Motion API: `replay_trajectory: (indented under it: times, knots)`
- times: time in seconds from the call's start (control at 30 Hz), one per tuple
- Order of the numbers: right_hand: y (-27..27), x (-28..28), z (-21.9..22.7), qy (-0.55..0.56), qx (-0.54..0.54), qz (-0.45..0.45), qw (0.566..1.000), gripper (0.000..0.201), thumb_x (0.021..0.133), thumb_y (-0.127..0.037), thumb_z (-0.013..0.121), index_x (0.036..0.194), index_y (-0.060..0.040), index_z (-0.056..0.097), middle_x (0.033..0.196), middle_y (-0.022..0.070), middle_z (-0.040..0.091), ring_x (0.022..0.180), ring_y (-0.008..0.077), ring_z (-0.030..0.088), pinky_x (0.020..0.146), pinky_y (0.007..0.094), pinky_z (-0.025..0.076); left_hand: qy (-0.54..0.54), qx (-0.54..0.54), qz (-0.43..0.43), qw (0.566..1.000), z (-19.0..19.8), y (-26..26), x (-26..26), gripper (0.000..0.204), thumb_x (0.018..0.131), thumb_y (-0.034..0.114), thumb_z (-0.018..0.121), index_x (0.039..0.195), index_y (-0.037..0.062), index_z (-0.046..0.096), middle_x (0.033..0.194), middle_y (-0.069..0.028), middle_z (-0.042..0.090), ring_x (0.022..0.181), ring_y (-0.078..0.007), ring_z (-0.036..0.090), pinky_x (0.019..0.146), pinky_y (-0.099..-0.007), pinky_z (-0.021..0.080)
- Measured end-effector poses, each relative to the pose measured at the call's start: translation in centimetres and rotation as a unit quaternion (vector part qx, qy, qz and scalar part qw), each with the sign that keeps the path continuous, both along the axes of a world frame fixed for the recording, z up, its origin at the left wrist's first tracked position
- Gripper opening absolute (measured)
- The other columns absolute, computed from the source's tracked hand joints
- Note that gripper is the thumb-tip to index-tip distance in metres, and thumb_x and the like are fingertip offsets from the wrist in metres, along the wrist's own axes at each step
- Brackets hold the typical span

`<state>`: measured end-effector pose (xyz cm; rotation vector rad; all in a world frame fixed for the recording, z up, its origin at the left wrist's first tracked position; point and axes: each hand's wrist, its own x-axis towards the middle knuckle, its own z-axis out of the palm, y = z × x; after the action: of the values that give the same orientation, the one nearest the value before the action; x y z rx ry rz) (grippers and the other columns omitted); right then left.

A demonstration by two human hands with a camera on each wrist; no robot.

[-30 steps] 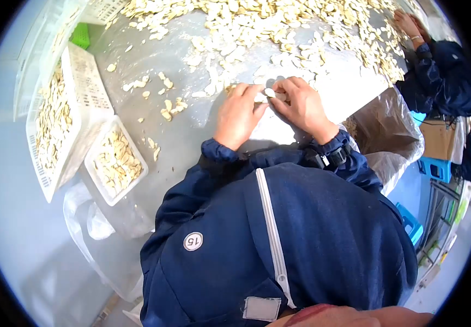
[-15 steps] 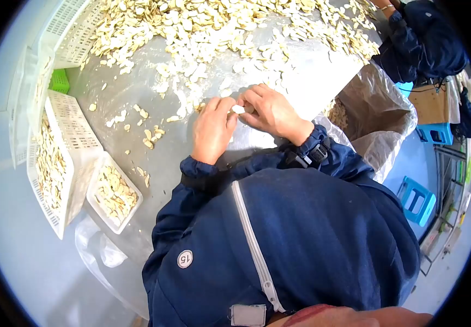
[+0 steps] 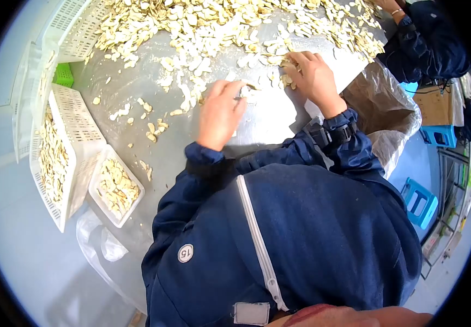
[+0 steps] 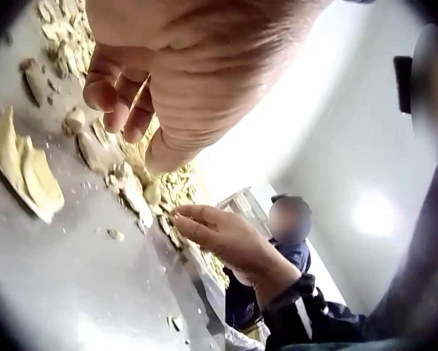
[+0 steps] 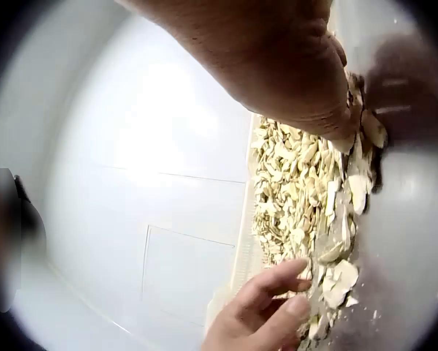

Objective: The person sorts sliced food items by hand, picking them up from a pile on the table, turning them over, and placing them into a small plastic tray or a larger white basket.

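Pale dried slices (image 3: 192,27) lie heaped on a metal table (image 3: 178,144). My left hand (image 3: 220,113) hovers, slightly blurred, at the near edge of the slices, thumb and fingers apart. The right wrist view shows this left hand (image 5: 259,311) beside slices, nothing visible between thumb and forefinger. Farther right, my right hand (image 3: 315,82) reaches out with its fingertips at some slices (image 3: 286,80). In the left wrist view the right hand (image 4: 230,241) has fairly straight fingers touching the scatter's edge; whether they grip a slice is hidden.
At left stand a white slotted basket (image 3: 77,122) of slices and a small white tray (image 3: 129,213) of slices. A green basket (image 3: 63,75) is behind them. A plastic-lined container (image 3: 393,117) stands right, below another person's sleeve (image 3: 410,52). Blue stools are at far right.
My hands, together around a white slice half a second ago, are apart. The right hand has moved right and forward to the slices; the left has shifted slightly right. Earlier, the head view shifted.
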<state>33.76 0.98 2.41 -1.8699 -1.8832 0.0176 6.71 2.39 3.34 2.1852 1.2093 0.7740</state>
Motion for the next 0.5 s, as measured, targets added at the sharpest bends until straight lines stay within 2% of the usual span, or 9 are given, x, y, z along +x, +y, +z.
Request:
replay_trajectory:
  times: [0.03, 0.13, 0.17, 0.27, 0.3, 0.4, 0.43, 0.5]
  knots:
    - [0.0, -0.1, 0.1, 0.010, -0.017, -0.002, 1.000, 0.026, 0.094, -0.026, 0.072, 0.116, -0.0122, 0.077, 0.105, 0.0120, 0.073, 0.097, 0.0361, 0.068, 0.086, 0.0444, 0.056, 0.042, 0.036, -0.006, 0.998, -0.6, 0.1, 0.7, 0.035, 0.091, 0.013, 0.075, 0.125, 0.0125, 0.070, 0.118, -0.0108, 0.064, 0.103, -0.0351, 0.066, 0.088, -0.0421, 0.055]
    - [-0.1, -0.2, 0.1, 0.046, -0.058, -0.014, 0.997, 0.027, 0.094, -0.027, 0.072, 0.116, -0.0119, 0.077, 0.103, 0.0117, 0.073, 0.095, 0.0357, 0.069, 0.084, 0.0436, 0.057, 0.074, 0.023, -0.009, 0.997, -1.3, 0.4, 1.3, 0.034, 0.090, 0.013, 0.075, 0.124, 0.0119, 0.070, 0.115, -0.0113, 0.064, 0.101, -0.0346, 0.066, 0.085, -0.0423, 0.055]
    - [-0.2, -0.2, 0.2, 0.064, -0.064, -0.021, 0.996, 0.028, 0.094, -0.027, 0.072, 0.116, -0.0116, 0.077, 0.102, 0.0118, 0.073, 0.093, 0.0356, 0.069, 0.083, 0.0432, 0.057, 0.065, -0.004, -0.008, 0.998, -1.2, 0.5, 1.0, 0.028, 0.092, 0.011, 0.074, 0.120, 0.0105, 0.070, 0.110, -0.0111, 0.065, 0.093, -0.0316, 0.068, 0.081, -0.0406, 0.056]
    - [-0.4, 0.3, -0.5, 0.107, -0.063, -0.013, 0.992, 0.028, 0.094, -0.025, 0.073, 0.118, -0.0109, 0.077, 0.099, 0.0126, 0.072, 0.089, 0.0348, 0.070, 0.081, 0.0419, 0.058, -0.014, -0.075, 0.015, 0.997, -1.7, 1.0, -0.1, 0.021, 0.093, 0.009, 0.073, 0.114, 0.0087, 0.070, 0.105, -0.0104, 0.065, 0.084, -0.0269, 0.068, 0.076, -0.0376, 0.055]
    - [-0.5, 0.4, -0.4, 0.119, -0.059, -0.005, 0.991, 0.028, 0.094, -0.024, 0.073, 0.119, -0.0107, 0.076, 0.098, 0.0130, 0.072, 0.087, 0.0345, 0.071, 0.081, 0.0414, 0.058, -0.023, -0.088, 0.020, 0.996, -1.3, 1.1, -0.3, 0.016, 0.093, 0.008, 0.070, 0.110, 0.0085, 0.067, 0.103, -0.0122, 0.066, 0.089, -0.0316, 0.068, 0.079, -0.0418, 0.055]
    - [-0.7, 0.8, 0.3, 0.165, -0.102, 0.015, 0.981, 0.033, 0.098, -0.016, 0.072, 0.130, -0.0086, 0.073, 0.100, 0.0096, 0.072, 0.085, 0.0222, 0.071, 0.079, 0.0327, 0.056, -0.065, -0.136, 0.054, 0.987, -1.0, 1.0, -0.9, 0.015, 0.095, 0.007, 0.068, 0.110, 0.0077, 0.067, 0.100, -0.0126, 0.066, 0.087, -0.0294, 0.068, 0.077, -0.0407, 0.055]
    - [-0.8, 0.7, 0.3, 0.219, -0.100, 0.004, 0.971, 0.034, 0.098, -0.017, 0.072, 0.131, -0.0092, 0.073, 0.101, 0.0089, 0.073, 0.085, 0.0211, 0.071, 0.079, 0.0327, 0.056, -0.053, -0.145, 0.051, 0.987, -0.9, 1.1, -1.1, 0.016, 0.096, 0.008, 0.066, 0.112, 0.0071, 0.067, 0.099, -0.0129, 0.066, 0.087, -0.0280, 0.068, 0.078, -0.0391, 0.055]
    - [-0.7, 0.6, -0.1, 0.327, -0.094, -0.015, 0.940, 0.035, 0.098, -0.017, 0.071, 0.133, -0.0102, 0.072, 0.102, 0.0075, 0.075, 0.085, 0.0189, 0.071, 0.080, 0.0327, 0.057, -0.068, -0.180, 0.044, 0.980, -1.3, 1.0, -1.3, 0.018, 0.099, 0.008, 0.066, 0.117, 0.0062, 0.068, 0.100, -0.0112, 0.068, 0.081, -0.0201, 0.067, 0.074, -0.0343, 0.055]
